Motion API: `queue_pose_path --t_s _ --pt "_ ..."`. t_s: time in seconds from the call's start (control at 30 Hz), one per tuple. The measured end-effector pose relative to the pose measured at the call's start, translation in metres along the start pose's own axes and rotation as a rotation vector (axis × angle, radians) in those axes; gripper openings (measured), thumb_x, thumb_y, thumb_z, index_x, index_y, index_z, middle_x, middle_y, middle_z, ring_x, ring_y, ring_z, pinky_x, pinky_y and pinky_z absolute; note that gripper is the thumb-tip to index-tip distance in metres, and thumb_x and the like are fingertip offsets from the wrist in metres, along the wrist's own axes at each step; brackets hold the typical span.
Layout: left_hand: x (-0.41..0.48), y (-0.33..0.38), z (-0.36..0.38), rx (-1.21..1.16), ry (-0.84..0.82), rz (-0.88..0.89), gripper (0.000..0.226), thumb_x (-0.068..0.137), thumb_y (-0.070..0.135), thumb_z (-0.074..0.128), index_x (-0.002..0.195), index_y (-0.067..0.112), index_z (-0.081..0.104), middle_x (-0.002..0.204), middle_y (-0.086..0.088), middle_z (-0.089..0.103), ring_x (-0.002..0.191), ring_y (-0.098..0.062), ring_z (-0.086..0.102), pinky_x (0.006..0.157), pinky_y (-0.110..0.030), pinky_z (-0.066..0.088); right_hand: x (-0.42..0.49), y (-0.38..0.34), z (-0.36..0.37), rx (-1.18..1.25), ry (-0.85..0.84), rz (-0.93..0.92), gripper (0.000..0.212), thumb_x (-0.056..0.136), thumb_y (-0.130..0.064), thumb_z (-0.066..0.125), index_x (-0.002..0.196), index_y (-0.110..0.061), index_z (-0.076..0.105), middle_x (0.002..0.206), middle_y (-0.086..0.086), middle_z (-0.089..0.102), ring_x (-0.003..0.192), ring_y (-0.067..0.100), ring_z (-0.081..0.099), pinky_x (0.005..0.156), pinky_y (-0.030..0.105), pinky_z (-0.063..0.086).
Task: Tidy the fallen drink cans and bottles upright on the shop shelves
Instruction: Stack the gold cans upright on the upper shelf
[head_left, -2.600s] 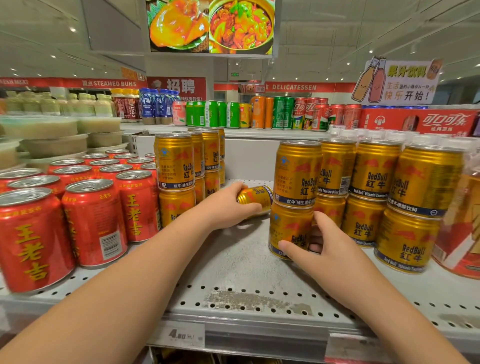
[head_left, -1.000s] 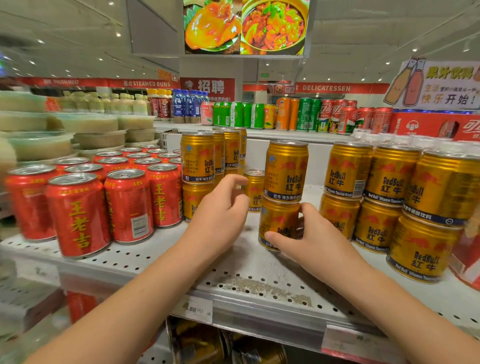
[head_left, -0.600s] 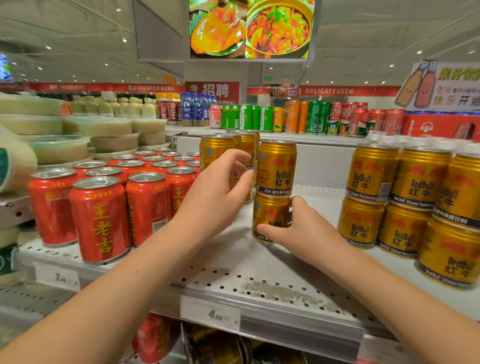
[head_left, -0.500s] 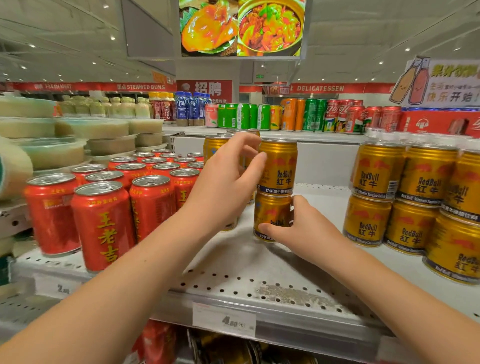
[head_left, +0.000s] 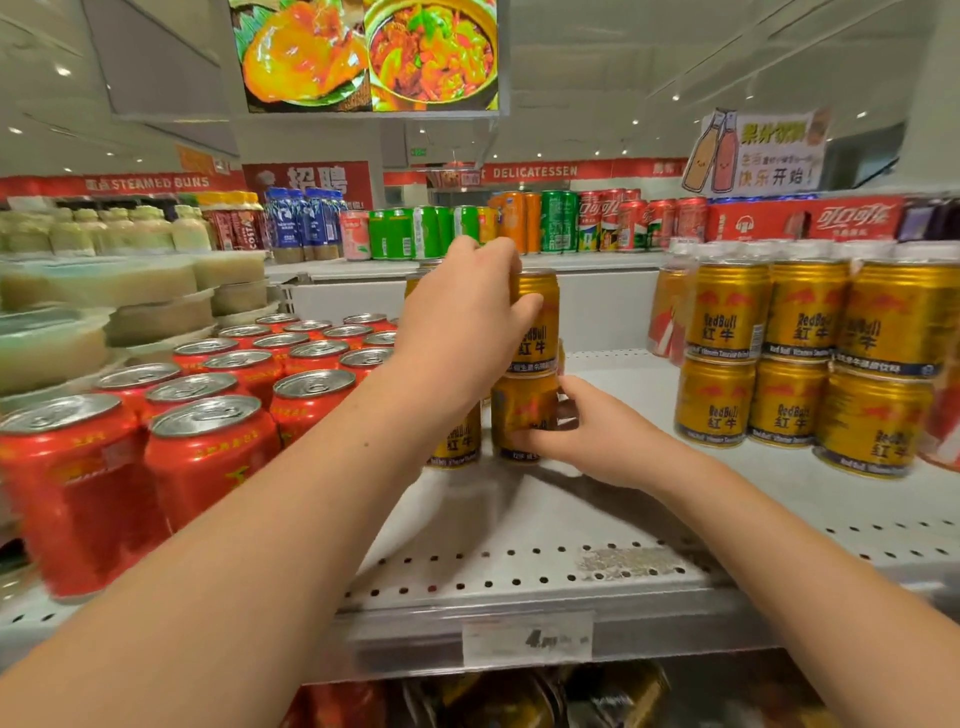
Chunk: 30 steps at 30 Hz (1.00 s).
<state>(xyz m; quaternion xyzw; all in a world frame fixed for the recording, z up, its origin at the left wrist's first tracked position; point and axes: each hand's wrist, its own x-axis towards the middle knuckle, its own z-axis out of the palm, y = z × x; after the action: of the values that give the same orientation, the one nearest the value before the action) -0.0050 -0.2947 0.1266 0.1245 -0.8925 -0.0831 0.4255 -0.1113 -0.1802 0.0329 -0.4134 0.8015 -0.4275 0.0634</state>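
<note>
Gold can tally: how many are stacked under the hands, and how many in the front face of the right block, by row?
Stacked under the hands: 2, top can in left hand, bottom can in right hand
Right block top row: 3
Right block bottom row: 3
Total: 8

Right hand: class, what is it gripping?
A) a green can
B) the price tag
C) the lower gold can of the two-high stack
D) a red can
C: the right hand curls round the lower gold can, beneath the upper gold can that the left hand holds.
</note>
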Motion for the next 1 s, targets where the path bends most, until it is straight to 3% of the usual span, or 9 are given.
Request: queue_pose_path --t_s 0.1,0.3,0.4,0.47,0.53,0.67,0.83,0.93,1.0 --pt "-0.001 -0.002 -0.004 0.011 -0.017 0.003 0.029 0.097 0.043 0.062 0.117 0.021 0.059 0.110 0.001 0.055 0.092 -0.016 0.055 0.071 -0.028 0.041 -0.001 -0.003 0.002 0.011 -0.022 0.010 0.059 0.076 -0.051 0.080 0.128 -0.038 0.055 0.117 -0.018 0.067 0.106 0.004 0.064 0.092 0.038 0.055" --pt "-0.005 0.002 -0.002 0.010 -0.021 0.033 0.040 0.099 0.041 0.059 0.133 0.023 0.054 0.130 -0.001 0.052 0.109 -0.021 0.058 0.078 -0.031 0.045 -0.008 -0.010 0.005 0.026 -0.015 0.001 0.064 0.078 -0.051 0.079 0.133 -0.038 0.050 0.119 -0.023 0.064 0.111 0.002 0.060 0.098 0.031 0.050" --pt "-0.004 0.016 0.003 -0.010 0.044 0.089 0.047 0.097 0.041 0.060 0.140 0.027 0.048 0.140 -0.001 0.051 0.115 -0.025 0.059 0.085 -0.037 0.050 -0.022 -0.008 -0.008 -0.030 -0.066 -0.015 0.052 0.076 -0.056 0.078 0.115 -0.051 0.044 0.091 -0.042 0.054 0.088 -0.015 0.057 0.074 0.010 0.045" --pt "-0.001 0.036 0.010 -0.054 0.056 0.154 0.045 0.097 0.042 0.060 0.138 0.027 0.050 0.139 0.002 0.053 0.116 -0.022 0.059 0.090 -0.038 0.051 -0.033 -0.002 -0.026 -0.152 -0.039 -0.032 0.055 0.077 -0.062 0.072 0.121 -0.048 0.042 0.097 -0.034 0.052 0.088 -0.009 0.057 0.071 0.015 0.047" --pt "0.004 0.063 0.024 -0.101 -0.006 0.211 0.043 0.098 0.044 0.059 0.137 0.027 0.052 0.138 0.004 0.054 0.115 -0.018 0.059 0.094 -0.038 0.052 -0.044 0.010 -0.049 -0.256 0.007 -0.028 0.064 0.082 -0.062 0.067 0.137 -0.040 0.044 0.116 -0.018 0.057 0.102 0.006 0.061 0.083 0.027 0.053" --pt "0.014 0.112 0.065 -0.141 -0.103 0.229 0.047 0.098 0.047 0.059 0.140 0.026 0.050 0.139 0.006 0.051 0.109 -0.011 0.057 0.096 -0.038 0.054 -0.063 0.047 -0.095 -0.239 0.002 -0.020 0.040 0.088 -0.056 0.063 0.124 -0.039 0.058 0.115 -0.017 0.063 0.102 0.002 0.061 0.092 0.033 0.054" --pt "0.026 0.136 0.110 -0.373 -0.324 -0.143 0.088 0.086 0.058 0.070 0.156 0.029 0.024 0.151 -0.002 0.048 0.130 -0.020 0.053 0.104 -0.040 0.049 -0.073 0.096 -0.139 -0.258 -0.005 -0.092 0.029 0.091 -0.052 0.059 0.112 -0.034 0.066 0.101 -0.021 0.069 0.092 -0.003 0.062 0.085 0.031 0.056" --pt "0.014 0.132 0.131 -0.455 -0.477 -0.301 0.092 0.077 0.061 0.077 0.151 0.038 0.027 0.128 0.008 0.064 0.099 -0.002 0.067 0.077 -0.021 0.053 -0.076 0.112 -0.150 -0.210 -0.057 -0.142 0.028 0.093 -0.052 0.058 0.115 -0.035 0.065 0.106 -0.021 0.069 0.095 -0.005 0.063 0.086 0.029 0.056" --pt "0.005 0.129 0.145 -0.492 -0.511 -0.353 0.091 0.075 0.056 0.082 0.149 0.040 0.031 0.119 0.013 0.067 0.093 0.002 0.067 0.074 -0.020 0.052 -0.077 0.114 -0.151 -0.225 -0.084 -0.187 0.030 0.094 -0.050 0.058 0.119 -0.034 0.064 0.107 -0.020 0.068 0.096 -0.003 0.062 0.085 0.029 0.056"
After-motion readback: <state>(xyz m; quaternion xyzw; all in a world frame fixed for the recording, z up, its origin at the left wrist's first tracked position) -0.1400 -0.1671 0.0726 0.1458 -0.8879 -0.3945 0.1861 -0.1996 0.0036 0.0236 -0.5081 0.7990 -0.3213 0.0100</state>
